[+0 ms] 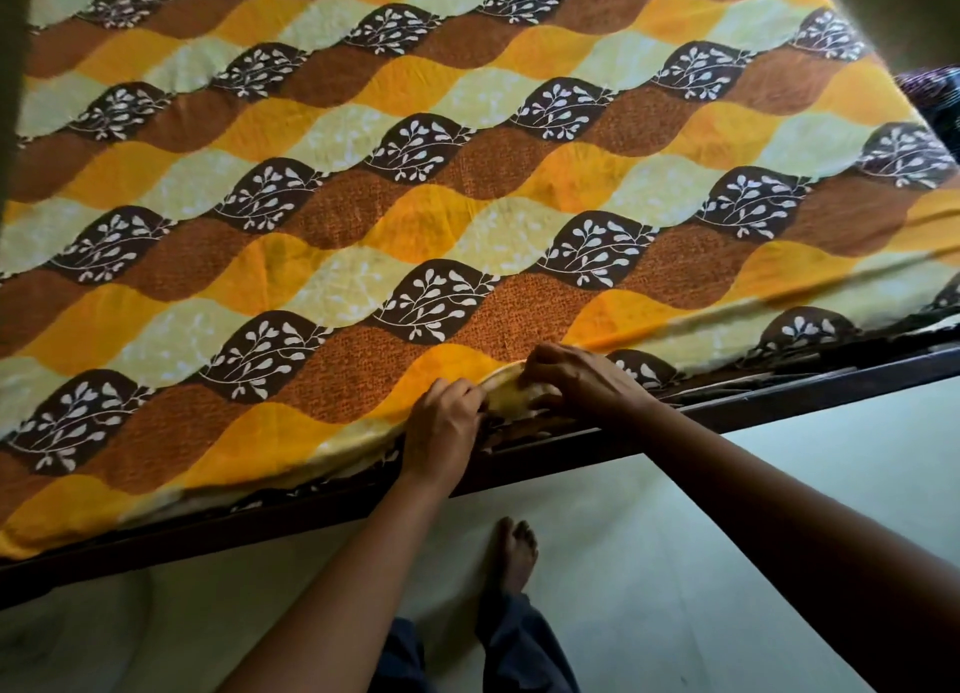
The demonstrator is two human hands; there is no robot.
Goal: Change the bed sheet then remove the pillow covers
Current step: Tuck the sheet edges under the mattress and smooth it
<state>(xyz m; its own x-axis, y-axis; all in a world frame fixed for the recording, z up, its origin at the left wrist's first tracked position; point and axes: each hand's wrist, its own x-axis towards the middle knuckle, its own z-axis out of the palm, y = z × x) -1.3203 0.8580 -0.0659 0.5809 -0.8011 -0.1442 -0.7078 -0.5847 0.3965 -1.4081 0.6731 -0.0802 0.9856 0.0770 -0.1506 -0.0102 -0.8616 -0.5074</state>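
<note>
Both hands, left hand [441, 422] and right hand [576, 380], pinch the bed sheet [415, 183] edge at the bed frame [727, 406]; sheet spreads away beyond them, its edge running left-right along the frame.

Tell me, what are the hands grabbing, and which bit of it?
Both the left hand and right hand pinch the bed sheet at its near edge, by the bed frame.

The bed sheet [415, 183] carries wavy diagonal bands of orange-yellow, pale green and textured rust brown, broken by dark brown leaf shapes holding white sprigs. The bed frame [597, 448] is dark brown. The floor [727, 536] is pale greenish white. The trousers [519, 645] are dark blue.
</note>
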